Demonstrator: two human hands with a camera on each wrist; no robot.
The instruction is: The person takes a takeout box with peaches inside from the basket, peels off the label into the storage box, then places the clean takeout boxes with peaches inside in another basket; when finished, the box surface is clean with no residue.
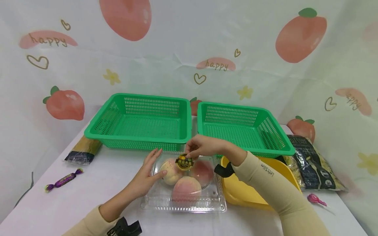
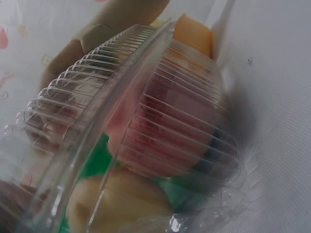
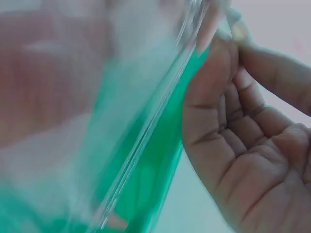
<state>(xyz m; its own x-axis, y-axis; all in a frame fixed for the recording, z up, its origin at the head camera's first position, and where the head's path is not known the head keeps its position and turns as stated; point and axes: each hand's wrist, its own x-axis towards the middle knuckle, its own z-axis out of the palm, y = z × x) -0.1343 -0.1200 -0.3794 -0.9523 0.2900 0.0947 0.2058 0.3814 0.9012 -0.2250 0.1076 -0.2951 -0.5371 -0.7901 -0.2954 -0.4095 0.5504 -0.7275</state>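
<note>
A clear plastic clamshell box (image 1: 203,205) lies closed over three peaches (image 1: 186,188), which also show through its ribbed wall in the left wrist view. A round black-and-gold sticker (image 1: 184,163) is at the upper part of its lid. My right hand (image 1: 203,146) pinches the sticker's upper edge between thumb and forefinger; in the right wrist view the thumb and finger (image 3: 209,92) meet beside the lid. My left hand (image 1: 149,175) rests on the box's left side, fingers extended and thumb over the lid.
Two green baskets (image 1: 138,144) (image 1: 245,149) stand behind the box. A yellow basin (image 1: 251,193) sits to its right, under my right forearm. Further right are a black-and-clear food bag (image 1: 314,167) and a pink lollipop (image 1: 316,199). At left lie a brown packet (image 1: 84,149) and a purple-wrapped candy (image 1: 64,180).
</note>
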